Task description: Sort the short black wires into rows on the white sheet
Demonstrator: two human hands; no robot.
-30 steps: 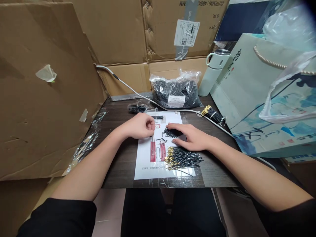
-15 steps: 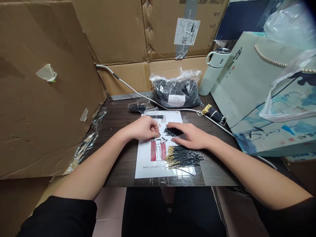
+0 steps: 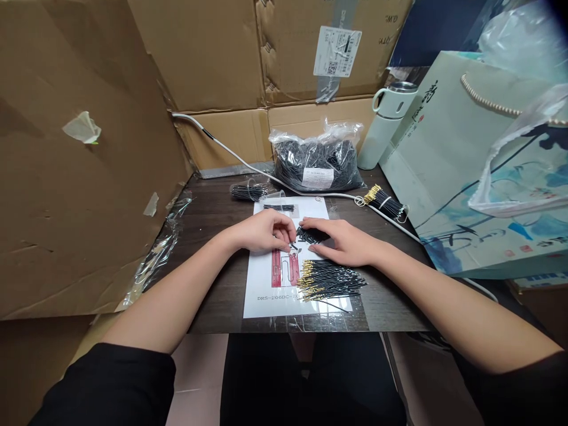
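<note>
A white printed sheet (image 3: 270, 293) lies on the dark table (image 3: 213, 296). My left hand (image 3: 266, 232) rests on the sheet with fingertips pinched on a small black tube piece (image 3: 293, 245). My right hand (image 3: 341, 241) lies flat with its fingers spread over a small heap of short black tubes (image 3: 308, 235). Just in front of my right hand lies a pile of thin black wires with gold tips (image 3: 331, 281). A few black pieces (image 3: 279, 207) sit at the sheet's far edge.
A clear bag of black parts (image 3: 317, 165) stands at the back, a banded gold-tipped wire bundle (image 3: 384, 204) to its right. A white cable (image 3: 231, 151) crosses the table. A pale flask (image 3: 386, 127), a paper gift bag (image 3: 465, 177) and cardboard boxes (image 3: 80, 177) surround the table.
My left hand has slid right toward my right hand and now pinches a black piece on the sheet. My right hand has stayed on the heap.
</note>
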